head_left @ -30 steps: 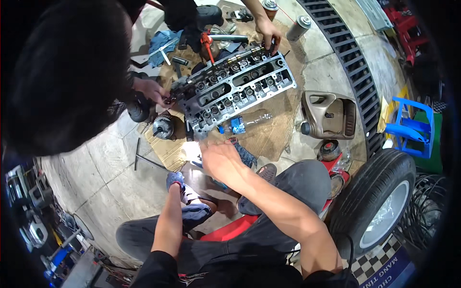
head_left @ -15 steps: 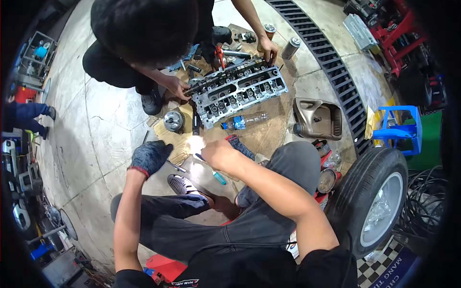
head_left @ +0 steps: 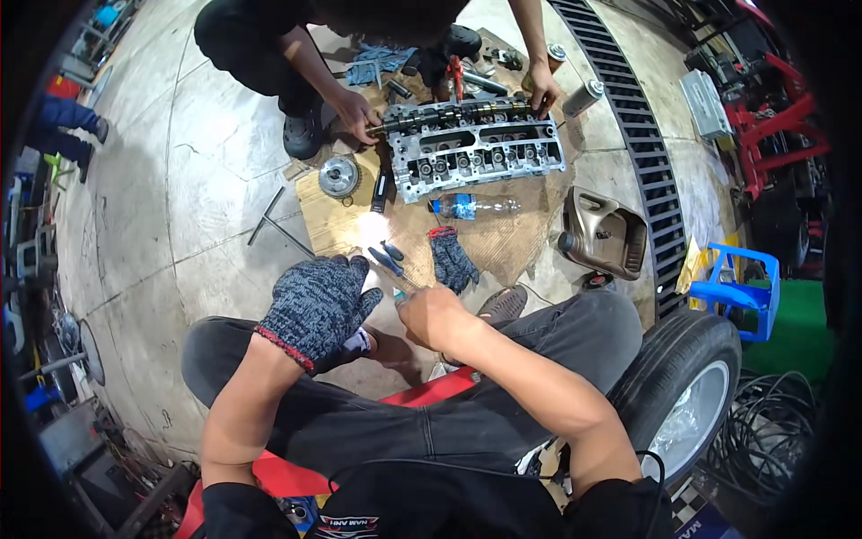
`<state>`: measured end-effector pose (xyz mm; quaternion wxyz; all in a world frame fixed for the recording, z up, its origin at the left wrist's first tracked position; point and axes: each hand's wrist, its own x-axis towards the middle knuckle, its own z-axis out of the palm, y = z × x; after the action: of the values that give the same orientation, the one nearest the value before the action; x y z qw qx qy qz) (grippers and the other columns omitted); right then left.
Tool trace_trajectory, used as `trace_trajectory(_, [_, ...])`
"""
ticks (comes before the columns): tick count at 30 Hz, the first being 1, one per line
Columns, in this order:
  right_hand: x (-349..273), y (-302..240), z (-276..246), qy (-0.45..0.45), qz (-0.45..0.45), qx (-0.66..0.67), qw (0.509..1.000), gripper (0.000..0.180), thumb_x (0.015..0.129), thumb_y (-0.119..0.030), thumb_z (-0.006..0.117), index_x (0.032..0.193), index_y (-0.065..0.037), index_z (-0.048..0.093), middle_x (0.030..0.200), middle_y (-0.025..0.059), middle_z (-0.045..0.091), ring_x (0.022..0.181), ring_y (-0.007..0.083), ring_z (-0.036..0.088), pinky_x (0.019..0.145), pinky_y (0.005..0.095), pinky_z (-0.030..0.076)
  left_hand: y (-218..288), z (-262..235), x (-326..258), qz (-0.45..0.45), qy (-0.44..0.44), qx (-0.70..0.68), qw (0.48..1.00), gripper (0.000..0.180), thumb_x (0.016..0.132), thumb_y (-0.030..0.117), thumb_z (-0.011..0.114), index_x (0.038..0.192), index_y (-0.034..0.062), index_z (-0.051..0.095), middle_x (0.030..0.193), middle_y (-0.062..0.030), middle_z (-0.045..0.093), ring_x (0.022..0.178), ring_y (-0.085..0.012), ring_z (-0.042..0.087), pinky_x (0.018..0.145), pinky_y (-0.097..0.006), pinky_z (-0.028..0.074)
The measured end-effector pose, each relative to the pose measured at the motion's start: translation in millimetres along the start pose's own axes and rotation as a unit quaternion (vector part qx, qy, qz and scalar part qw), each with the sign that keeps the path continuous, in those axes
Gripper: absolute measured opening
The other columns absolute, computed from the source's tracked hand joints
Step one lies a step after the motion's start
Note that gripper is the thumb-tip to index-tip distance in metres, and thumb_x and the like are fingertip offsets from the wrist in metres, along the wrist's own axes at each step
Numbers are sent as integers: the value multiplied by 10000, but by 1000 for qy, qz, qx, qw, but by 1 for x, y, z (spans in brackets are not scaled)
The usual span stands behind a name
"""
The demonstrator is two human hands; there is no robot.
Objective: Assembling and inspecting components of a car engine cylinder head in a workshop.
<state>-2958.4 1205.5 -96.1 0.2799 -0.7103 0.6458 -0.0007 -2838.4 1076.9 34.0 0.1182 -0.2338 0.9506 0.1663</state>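
Observation:
My left hand point(head_left: 316, 304), in a dark knit glove with a red cuff, hovers above my left shin, thumb apart from the fingers and nothing visible in it. My bare right hand point(head_left: 440, 318) is closed low before my knees; a small teal piece point(head_left: 400, 294) shows at its fingertips, but its grip is hidden. Just beyond lie dark-blue-handled pliers point(head_left: 386, 259) on the cardboard, beside a lit flashlight point(head_left: 381, 190). A second knit glove point(head_left: 453, 262) rests to their right. Farther off, a co-worker's two hands hold a camshaft point(head_left: 431, 117) along a cylinder head point(head_left: 480, 160).
A round metal gear part point(head_left: 338, 176) and a T-handle wrench point(head_left: 268, 220) lie left. A plastic bottle point(head_left: 476, 206) lies before the cylinder head. To the right are a cut-open jug point(head_left: 620, 260), a spray can point(head_left: 584, 97), a floor grate point(head_left: 642, 135), a blue stool point(head_left: 763, 296) and a wheel point(head_left: 691, 386).
My view has shifted. The pliers that were by my right hand now lie on the cardboard. My left hand has come nearer to my right, and my right hand is lower.

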Motion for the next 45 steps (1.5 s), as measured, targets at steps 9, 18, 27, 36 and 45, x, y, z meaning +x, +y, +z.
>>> trace_trajectory(9, [8,22,-2,23,-4,-28,999,241,739,-236,599,865,-30,606,784,123,626,713,265,634,606,376,467,-1,13,12,4,-68,14,998,434,693,332,690,989,39,568,916,-155,605,859,-302,587,769,-412,464])
trace_trajectory(18, [16,16,1,36,-29,-38,998,139,753,-162,557,827,-86,647,865,127,658,783,225,653,640,347,488,-4,25,17,-23,-81,-7,996,311,821,329,539,956,53,587,855,-135,635,818,-297,619,727,-427,479])
trace_trajectory(27, [12,35,8,29,-27,3,999,145,666,-170,625,774,-73,630,783,101,627,725,273,625,627,375,464,17,22,29,40,-29,-33,998,361,762,340,611,961,42,574,841,-142,607,814,-298,589,738,-432,461])
trace_trajectory(36, [6,41,6,37,-20,28,999,120,712,-155,548,711,-62,624,759,143,618,718,295,617,615,404,468,26,28,39,60,-14,-33,998,400,792,304,584,1088,38,550,892,-171,617,825,-320,603,724,-442,468])
trace_trajectory(45, [6,32,-4,-42,22,-23,999,309,756,-312,622,981,-102,653,897,86,629,845,257,616,752,367,446,20,36,38,75,-3,-13,997,462,721,266,643,1116,52,536,964,-166,590,893,-324,579,765,-432,459])
